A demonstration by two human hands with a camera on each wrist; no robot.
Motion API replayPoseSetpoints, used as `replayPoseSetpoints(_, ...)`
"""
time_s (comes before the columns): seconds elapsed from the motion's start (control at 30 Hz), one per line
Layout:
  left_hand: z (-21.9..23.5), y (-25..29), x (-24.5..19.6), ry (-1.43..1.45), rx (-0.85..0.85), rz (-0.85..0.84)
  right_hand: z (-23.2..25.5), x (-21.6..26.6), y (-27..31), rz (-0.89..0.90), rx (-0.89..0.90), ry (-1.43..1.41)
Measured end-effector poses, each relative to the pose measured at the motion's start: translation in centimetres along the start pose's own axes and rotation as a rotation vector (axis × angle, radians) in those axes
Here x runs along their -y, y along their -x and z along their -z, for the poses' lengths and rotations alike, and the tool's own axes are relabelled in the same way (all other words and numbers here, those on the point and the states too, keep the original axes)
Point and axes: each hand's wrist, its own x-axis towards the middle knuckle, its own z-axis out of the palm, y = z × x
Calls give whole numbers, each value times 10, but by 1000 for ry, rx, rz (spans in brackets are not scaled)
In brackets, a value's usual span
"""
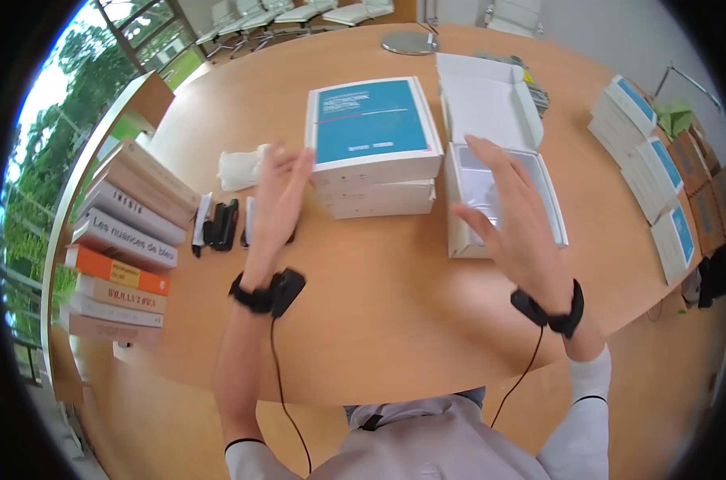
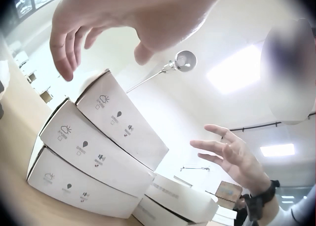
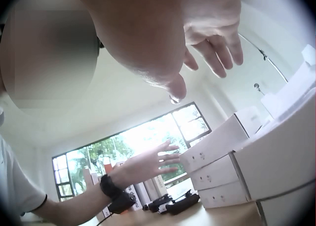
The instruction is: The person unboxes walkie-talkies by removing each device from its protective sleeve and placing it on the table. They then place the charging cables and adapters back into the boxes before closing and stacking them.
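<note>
My left hand [image 1: 279, 192] hovers at the left side of a stack of white boxes, fingers extended and holding nothing. The top box of the stack [image 1: 371, 124] has a blue printed lid; the left wrist view shows three boxes [image 2: 89, 147] piled up with small printed icons on their sides. My right hand [image 1: 519, 212], fingers straight and thumb apart, is over an open white box [image 1: 465, 244], covering part of its inside. That box's lid [image 1: 491, 100] stands raised at the back, and clear plastic [image 1: 476, 188] shows inside. The right wrist view shows another box [image 3: 291, 208] under it.
Piled books [image 1: 123, 248] line the table's left side. Black devices [image 1: 221, 224] and a white wrapped bundle [image 1: 239, 170] lie between books and stack. More blue-topped boxes [image 1: 647, 172] and brown cartons [image 1: 691, 168] stand along the right edge. A round lamp base [image 1: 409, 42] sits far back.
</note>
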Motion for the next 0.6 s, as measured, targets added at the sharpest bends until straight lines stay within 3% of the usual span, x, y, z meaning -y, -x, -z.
replayPoseSetpoints(0.03,0,-10,2,13,143,155,-9,-5,-12,-63,54,-6)
replayPoseSetpoints(0.1,-1,-23,18,25,296,104,-34,-15,-34,-165,175,-20)
replayPoseSetpoints(0.13,1,-19,10,69,279,136,-33,-4,-43,-252,271,-64)
replayPoseSetpoints(0.27,7,-12,14,191,245,285,-41,2,-27,-242,234,-166)
replayPoseSetpoints(0.37,27,5,17,271,344,367,-39,15,-9,-194,263,-179)
replayPoseSetpoints(0.5,46,87,-1,890,497,523,-27,46,43,-81,205,-46)
replayPoseSetpoints(0.6,52,153,-8,876,528,603,-27,64,86,124,165,178)
